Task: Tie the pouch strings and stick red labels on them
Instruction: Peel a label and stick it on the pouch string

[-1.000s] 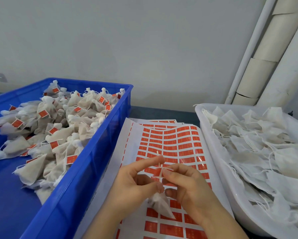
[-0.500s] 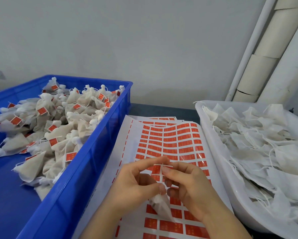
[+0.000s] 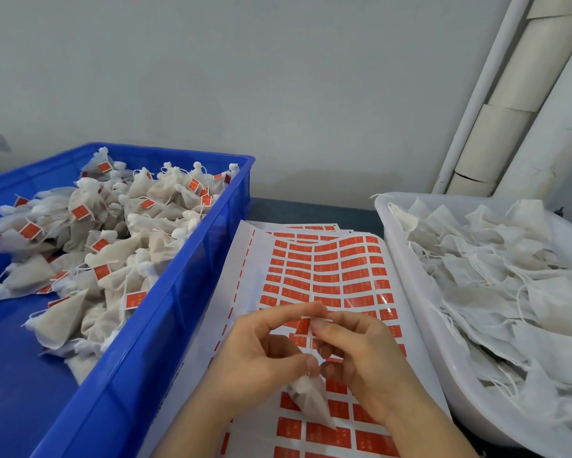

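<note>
Head view: the left hand pinches the neck of a small white pouch between thumb and curled fingers, its forefinger stretched up to a red label, which the right hand pinches in its fingertips. The pouch hangs just above the label sheet, between the blue crate of labelled pouches and the white tub of flat pouches

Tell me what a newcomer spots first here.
The sheet of red labels in the centre, with the left hand and right hand above it pinching a small pouch and a red label. On the left, a blue crate piled with tied, labelled pouches; on the right, a white tub of unlabelled pouches.
</note>
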Available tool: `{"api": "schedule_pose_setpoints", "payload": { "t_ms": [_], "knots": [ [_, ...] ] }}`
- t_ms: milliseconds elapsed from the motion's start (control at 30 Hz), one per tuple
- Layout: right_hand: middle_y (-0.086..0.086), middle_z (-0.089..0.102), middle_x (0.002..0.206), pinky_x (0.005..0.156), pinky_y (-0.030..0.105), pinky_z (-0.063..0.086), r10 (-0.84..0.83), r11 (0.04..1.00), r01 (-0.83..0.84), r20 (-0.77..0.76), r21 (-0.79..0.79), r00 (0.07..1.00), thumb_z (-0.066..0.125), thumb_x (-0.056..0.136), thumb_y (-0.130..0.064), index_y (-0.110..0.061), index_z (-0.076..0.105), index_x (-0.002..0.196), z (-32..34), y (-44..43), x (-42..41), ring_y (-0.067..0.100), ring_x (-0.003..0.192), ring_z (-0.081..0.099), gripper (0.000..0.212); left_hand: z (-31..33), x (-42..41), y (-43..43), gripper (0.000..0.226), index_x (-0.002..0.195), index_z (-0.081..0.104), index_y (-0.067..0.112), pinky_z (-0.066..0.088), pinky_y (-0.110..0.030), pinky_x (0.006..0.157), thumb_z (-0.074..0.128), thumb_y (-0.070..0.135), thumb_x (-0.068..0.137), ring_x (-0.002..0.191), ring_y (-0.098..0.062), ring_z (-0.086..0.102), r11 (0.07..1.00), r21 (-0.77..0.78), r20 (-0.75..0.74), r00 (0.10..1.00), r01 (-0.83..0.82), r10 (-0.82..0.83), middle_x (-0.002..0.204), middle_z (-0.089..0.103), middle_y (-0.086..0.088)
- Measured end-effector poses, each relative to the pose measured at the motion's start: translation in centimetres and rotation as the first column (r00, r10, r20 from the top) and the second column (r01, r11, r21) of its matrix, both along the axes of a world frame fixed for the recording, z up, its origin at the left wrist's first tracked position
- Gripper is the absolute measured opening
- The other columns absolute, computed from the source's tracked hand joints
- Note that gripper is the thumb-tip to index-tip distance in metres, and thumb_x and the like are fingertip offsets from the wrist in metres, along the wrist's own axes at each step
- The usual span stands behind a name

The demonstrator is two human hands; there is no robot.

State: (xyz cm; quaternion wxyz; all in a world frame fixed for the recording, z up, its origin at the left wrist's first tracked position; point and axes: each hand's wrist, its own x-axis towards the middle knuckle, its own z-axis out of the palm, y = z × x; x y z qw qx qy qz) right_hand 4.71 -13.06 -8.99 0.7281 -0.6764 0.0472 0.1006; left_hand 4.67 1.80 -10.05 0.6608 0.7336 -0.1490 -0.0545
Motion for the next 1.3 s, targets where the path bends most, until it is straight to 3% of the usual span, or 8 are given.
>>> {"api": "schedule_pose_setpoints", "payload": {
  "t_ms": [200,433,567,633,733,833,967,1300],
  "knots": [
    [-0.006,0.071,0.070,0.068,0.034,0.058,-0.073,0.992,0.079,0.055,-0.101,0.996,0.068,0.081,-0.022,-0.022,0.073,0.078,-0.5,0.3,0.1,0.017,0.073,0.067,0.006,0.0,-0.1,-0.1,0.063,0.102,0.063,0.051,0.058,-0.029,0.064,0.075,-0.001,0.069,0.069,-0.025,0.069,1.000,0.004,0.004,1.000,-0.015,0.015,0.099,0.069,0.018],
    [0.003,0.071,0.071,0.063,0.030,0.055,-0.118,0.991,0.115,0.032,0.069,0.993,0.069,0.078,-0.011,-0.022,0.076,0.076,-0.8,1.0,-0.2,0.020,0.065,0.067,0.013,-0.1,-0.1,0.0,0.057,0.106,0.066,0.039,0.058,-0.031,0.061,0.074,-0.005,0.070,0.065,-0.031,0.066,0.999,-0.008,0.013,0.999,-0.037,0.037,0.101,0.070,0.014],
    [0.003,0.073,0.080,0.070,0.034,0.058,-0.132,0.984,0.126,0.043,0.124,0.990,0.067,0.079,-0.009,-0.021,0.074,0.084,-0.9,1.2,-0.2,0.022,0.077,0.070,0.015,0.2,-0.2,0.0,0.061,0.111,0.063,0.038,0.058,-0.027,0.061,0.074,-0.006,0.070,0.066,-0.026,0.068,0.998,0.002,0.014,0.998,-0.059,0.059,0.103,0.069,0.017],
    [0.000,0.074,0.081,0.073,0.034,0.058,-0.134,0.985,0.126,0.061,0.119,0.989,0.065,0.079,-0.012,-0.022,0.073,0.084,-0.9,1.3,-0.2,0.020,0.080,0.071,0.014,0.3,-0.2,0.0,0.061,0.113,0.061,0.039,0.058,-0.029,0.062,0.076,-0.001,0.070,0.069,-0.025,0.070,0.997,-0.023,0.005,0.997,-0.071,0.071,0.107,0.065,0.023],
    [-0.008,0.073,0.081,0.072,0.030,0.058,-0.140,0.988,0.133,0.109,0.073,0.984,0.065,0.076,-0.021,-0.024,0.070,0.085,-1.0,1.2,-0.2,0.012,0.080,0.070,0.011,0.5,-0.1,-0.1,0.062,0.117,0.053,0.044,0.058,-0.028,0.063,0.081,0.027,0.064,0.073,-0.023,0.071,0.989,-0.070,-0.023,0.991,-0.132,0.131,0.109,0.062,0.026],
    [-0.015,0.072,0.080,0.069,0.023,0.056,-0.145,0.989,0.143,0.153,0.025,0.978,0.063,0.063,-0.035,-0.026,0.068,0.085,-1.1,1.2,-0.1,0.005,0.079,0.069,0.024,0.2,0.1,-0.2,0.051,0.106,0.060,0.037,0.058,-0.027,0.067,0.074,0.043,0.057,0.083,-0.016,0.070,0.976,-0.049,-0.020,0.977,-0.213,0.212,0.097,0.067,0.019],
    [-0.012,0.072,0.082,0.073,0.026,0.056,-0.111,0.994,0.108,0.150,0.025,0.982,0.062,0.059,-0.038,-0.026,0.069,0.084,-1.4,1.3,-0.2,0.008,0.080,0.070,0.029,-0.2,0.1,-0.3,0.028,0.084,0.069,0.026,0.055,-0.020,0.066,0.064,0.043,0.063,0.080,-0.008,0.068,0.963,-0.051,0.018,0.964,-0.264,0.266,0.082,0.071,0.014],
    [-0.008,0.073,0.083,0.067,0.023,0.055,-0.053,0.997,0.042,0.184,0.068,0.981,0.065,0.057,-0.039,-0.032,0.074,0.077,-1.5,1.2,-0.1,0.012,0.082,0.070,0.023,-0.1,0.2,-0.8,0.029,0.088,0.063,0.024,0.054,-0.018,0.062,0.058,0.041,0.066,0.075,-0.010,0.067,0.947,-0.087,0.018,0.950,-0.308,0.310,0.079,0.069,0.013]
  ]
}}
